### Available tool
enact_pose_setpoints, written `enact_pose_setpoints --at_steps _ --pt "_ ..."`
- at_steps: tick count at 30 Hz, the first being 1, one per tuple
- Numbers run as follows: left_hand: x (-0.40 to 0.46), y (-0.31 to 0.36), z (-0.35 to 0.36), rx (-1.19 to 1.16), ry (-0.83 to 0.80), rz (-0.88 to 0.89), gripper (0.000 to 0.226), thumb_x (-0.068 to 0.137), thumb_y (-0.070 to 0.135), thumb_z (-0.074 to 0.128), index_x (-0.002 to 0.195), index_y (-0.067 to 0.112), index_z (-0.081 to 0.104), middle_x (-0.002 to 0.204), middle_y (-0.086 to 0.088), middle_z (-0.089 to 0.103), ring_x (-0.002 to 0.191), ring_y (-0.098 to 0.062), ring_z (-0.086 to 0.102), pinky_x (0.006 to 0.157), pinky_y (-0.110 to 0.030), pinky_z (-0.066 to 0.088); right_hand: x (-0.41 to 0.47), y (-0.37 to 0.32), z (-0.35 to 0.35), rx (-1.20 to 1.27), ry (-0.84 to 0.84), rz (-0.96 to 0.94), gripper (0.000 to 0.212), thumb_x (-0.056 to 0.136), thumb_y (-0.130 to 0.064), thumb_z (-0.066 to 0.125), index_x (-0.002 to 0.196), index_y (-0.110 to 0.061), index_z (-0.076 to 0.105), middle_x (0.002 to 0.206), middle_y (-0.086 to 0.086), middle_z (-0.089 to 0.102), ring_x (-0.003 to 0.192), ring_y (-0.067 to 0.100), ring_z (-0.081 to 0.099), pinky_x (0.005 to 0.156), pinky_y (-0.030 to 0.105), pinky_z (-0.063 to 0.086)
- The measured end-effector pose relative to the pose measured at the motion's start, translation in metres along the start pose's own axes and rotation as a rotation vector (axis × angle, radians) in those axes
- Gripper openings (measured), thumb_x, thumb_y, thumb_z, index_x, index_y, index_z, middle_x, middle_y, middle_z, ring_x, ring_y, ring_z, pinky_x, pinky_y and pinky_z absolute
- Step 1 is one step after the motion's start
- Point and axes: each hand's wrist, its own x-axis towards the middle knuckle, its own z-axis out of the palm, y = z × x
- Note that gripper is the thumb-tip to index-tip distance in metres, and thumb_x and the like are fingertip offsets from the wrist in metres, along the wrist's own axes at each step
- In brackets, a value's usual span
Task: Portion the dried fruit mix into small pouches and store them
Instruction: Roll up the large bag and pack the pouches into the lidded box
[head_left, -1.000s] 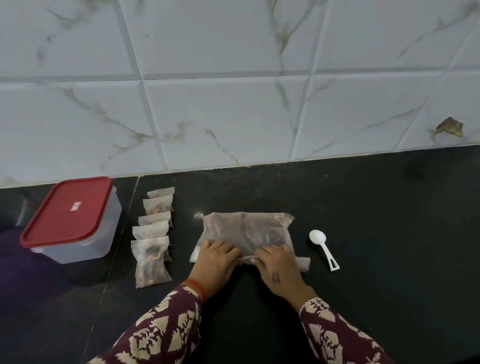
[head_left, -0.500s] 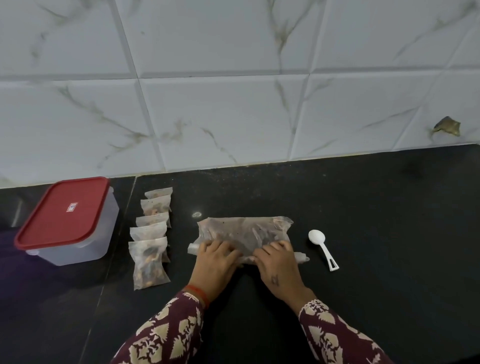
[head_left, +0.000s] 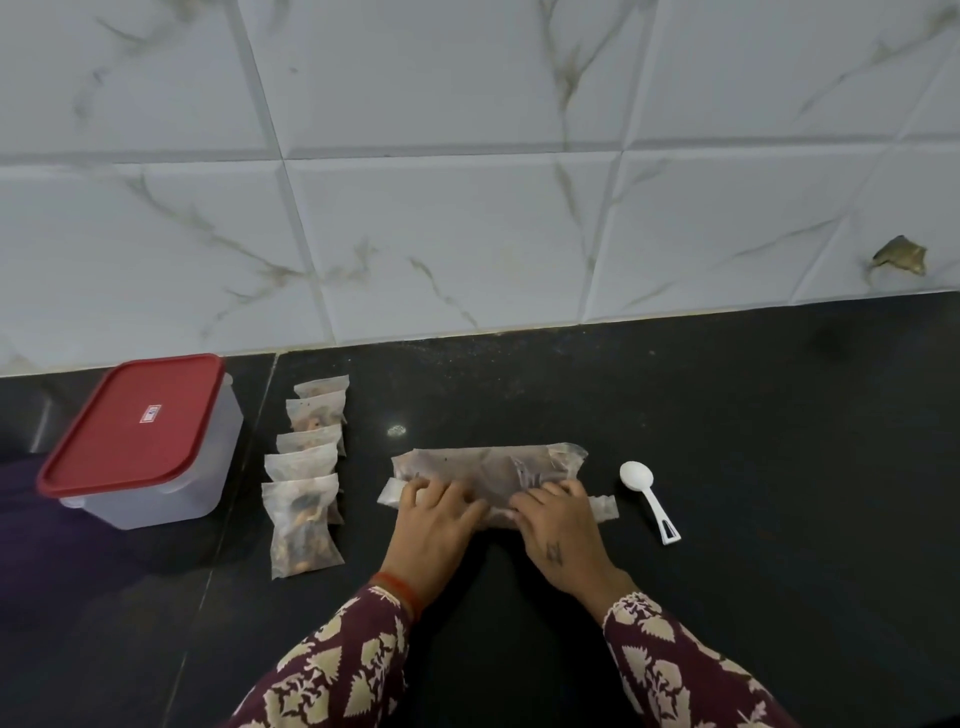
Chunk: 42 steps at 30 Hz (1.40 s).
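Note:
A large clear bag of dried fruit mix (head_left: 488, 467) lies on the black counter (head_left: 753, 467), its near edge rolled up into a tube. My left hand (head_left: 434, 525) grips the roll on its left part, fingers curled over it. My right hand (head_left: 561, 525) grips the right part the same way. Left of the bag, several small filled pouches (head_left: 304, 499) lie overlapping in a row that runs away from me. A white plastic spoon (head_left: 649, 499) rests to the right of the bag.
A clear storage box with a red lid (head_left: 137, 436), shut, stands at the far left beside the pouches. White marble-look wall tiles (head_left: 467, 208) rise behind the counter. A brown chip (head_left: 901, 257) marks the wall at the right.
Both hands have rolled the near edge of the big bag away from me, so the flat part of the bag is now shorter. Pouches, spoon and box have not moved.

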Motion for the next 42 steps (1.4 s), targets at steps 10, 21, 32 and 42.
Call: enact_pose_setpoints --at_steps 10,21,32,42 --pt "0.012 -0.013 -0.002 -0.122 -0.198 -0.029 0.027 0.081 0.037 0.049 0.084 0.022 0.071 0.078 0.005 0.069 0.072 -0.016 0.066 0.073 -0.029 0.051 -0.001 0.004 0.002 -0.140 0.078 -0.103 0.020 0.089 -0.033 0.049 0.085 -0.026 0.067 0.085 -0.010 0.066 0.082 0.013 0.059 0.091 0.036 0.035" --pt "0.011 -0.022 0.000 -0.120 -0.067 -0.059 0.028 0.078 0.035 0.046 0.074 0.028 0.072 0.068 0.013 0.068 0.065 -0.013 0.065 0.074 -0.024 0.029 -0.005 0.000 -0.001 -0.135 0.140 -0.111 0.029 0.083 -0.043 0.053 0.103 -0.024 0.063 0.103 -0.005 0.062 0.098 0.015 0.054 0.096 0.042 0.036" --pt "-0.002 -0.019 0.010 -0.005 0.112 0.047 0.022 0.079 0.030 0.051 0.084 0.025 0.072 0.086 0.008 0.067 0.084 -0.013 0.056 0.089 -0.033 0.035 0.002 0.006 -0.003 -0.026 0.102 -0.094 0.019 0.088 -0.032 0.050 0.086 -0.026 0.068 0.081 -0.011 0.065 0.080 0.012 0.060 0.088 0.034 0.041" --pt "-0.008 -0.027 0.013 -0.096 -0.045 0.048 0.032 0.082 0.039 0.049 0.108 0.023 0.056 0.102 0.002 0.061 0.094 -0.013 0.051 0.086 -0.029 0.045 0.008 0.014 0.000 -0.080 0.082 -0.262 0.007 0.082 -0.025 0.065 0.088 -0.027 0.065 0.093 -0.011 0.065 0.087 0.011 0.056 0.083 0.027 0.034"
